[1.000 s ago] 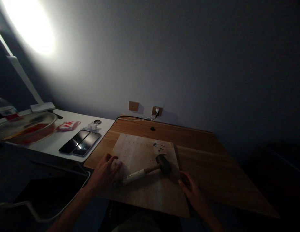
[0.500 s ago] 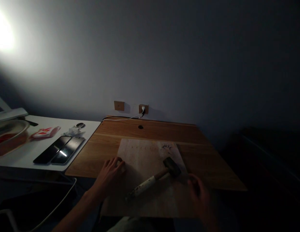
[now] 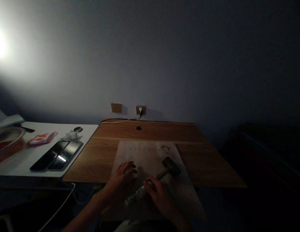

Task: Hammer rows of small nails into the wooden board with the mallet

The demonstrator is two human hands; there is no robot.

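Observation:
A mallet (image 3: 171, 167) with a dark block head lies slantwise on a pale wooden board (image 3: 130, 156), its handle running toward the lower left. My right hand (image 3: 160, 195) is on that handle, thumb and fingers closed around its middle. To the left, my left hand (image 3: 123, 177) is open over the board, fingers spread and bent slightly, holding nothing. A small pile of shiny metal pieces, apparently nails (image 3: 165, 147), lies near the board's far right corner. Several tiny dark marks run in a row along the far side; they are too small to make out.
The board rests on a brown wooden table (image 3: 205, 161) against the wall. At left, a white table (image 3: 89, 130) holds two dark phones (image 3: 60, 158), a red-and-white packet (image 3: 42, 138), crumpled plastic (image 3: 71, 135) and a clear bowl (image 3: 13, 141). A cable runs to a wall socket (image 3: 140, 110).
My right hand has moved left from the board's right edge onto the mallet's handle. My left hand has shifted right, further over the board. The view has turned slightly.

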